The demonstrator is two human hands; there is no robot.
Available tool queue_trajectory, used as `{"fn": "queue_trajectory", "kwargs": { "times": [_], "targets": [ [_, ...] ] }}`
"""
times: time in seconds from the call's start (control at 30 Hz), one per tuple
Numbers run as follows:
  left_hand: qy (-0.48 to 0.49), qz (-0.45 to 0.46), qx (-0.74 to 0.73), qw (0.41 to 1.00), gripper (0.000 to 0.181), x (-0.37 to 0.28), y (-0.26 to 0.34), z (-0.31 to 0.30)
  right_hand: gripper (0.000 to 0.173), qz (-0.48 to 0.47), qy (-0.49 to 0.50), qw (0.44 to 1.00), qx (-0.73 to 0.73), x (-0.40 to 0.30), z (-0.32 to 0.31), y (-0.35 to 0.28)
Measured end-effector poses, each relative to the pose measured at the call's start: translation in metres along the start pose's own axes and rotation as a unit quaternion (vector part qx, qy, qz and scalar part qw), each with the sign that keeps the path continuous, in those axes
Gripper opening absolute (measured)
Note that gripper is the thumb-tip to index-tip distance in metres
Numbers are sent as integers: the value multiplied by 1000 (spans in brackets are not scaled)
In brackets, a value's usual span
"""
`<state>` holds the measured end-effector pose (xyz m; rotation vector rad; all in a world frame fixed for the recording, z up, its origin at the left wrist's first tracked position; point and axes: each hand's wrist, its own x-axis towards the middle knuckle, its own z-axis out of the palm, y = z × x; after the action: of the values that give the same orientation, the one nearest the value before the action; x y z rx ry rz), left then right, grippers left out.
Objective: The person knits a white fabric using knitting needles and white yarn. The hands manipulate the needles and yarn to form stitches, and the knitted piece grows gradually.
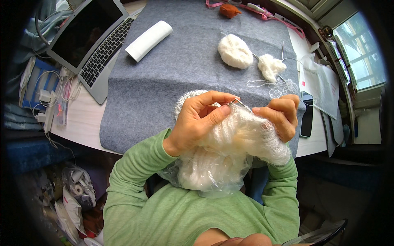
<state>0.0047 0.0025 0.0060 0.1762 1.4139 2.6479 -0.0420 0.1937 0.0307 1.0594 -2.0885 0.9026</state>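
My left hand [197, 123] pinches the upper edge of a fuzzy white knitted piece [231, 123] between thumb and forefinger. A thin knitting needle [243, 105] runs along that edge between both hands. My right hand [281, 115] grips the work at the right, its fingers curled, with part of the knitting hanging below them. The lower part of the knitting rests in a clear plastic bag [212, 192] on my lap. Behind my left hand shows a round white ribbed edge [181, 103]. Loose white yarn [281, 88] lies just beyond my right hand.
On the grey felt mat [184, 67] are a ball of white yarn [235, 51], a small white bundle [271, 67] with needles, a white case [149, 41] and an orange object [229, 11]. A laptop [92, 46] stands left; a phone [306, 113] lies right.
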Motion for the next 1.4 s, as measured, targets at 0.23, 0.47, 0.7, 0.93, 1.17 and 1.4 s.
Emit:
{"fn": "queue_trajectory", "kwargs": {
  "times": [0.23,0.47,0.7,0.93,1.17,1.4],
  "targets": [
    [-13,-7,-15,1000,20,0,-2,-7,38,0,-27,999,43,1,1,2],
    [-58,-6,60,996,19,1,-6,-8,41,-22,-39,999,15,5,9,1],
    [-56,-2,93,994,19,-2,-8,1,65,-41,-147,980,129,14,21,13],
    [-16,-20,25,999,17,1,-2,-4,36,-7,-69,997,28,3,-2,4],
    [7,-14,-46,999,12,1,-5,-9,33,-29,-61,998,-6,5,2,1],
    [-60,-2,35,998,20,0,-5,-5,23,0,-25,999,28,2,10,5]
  ]
}}
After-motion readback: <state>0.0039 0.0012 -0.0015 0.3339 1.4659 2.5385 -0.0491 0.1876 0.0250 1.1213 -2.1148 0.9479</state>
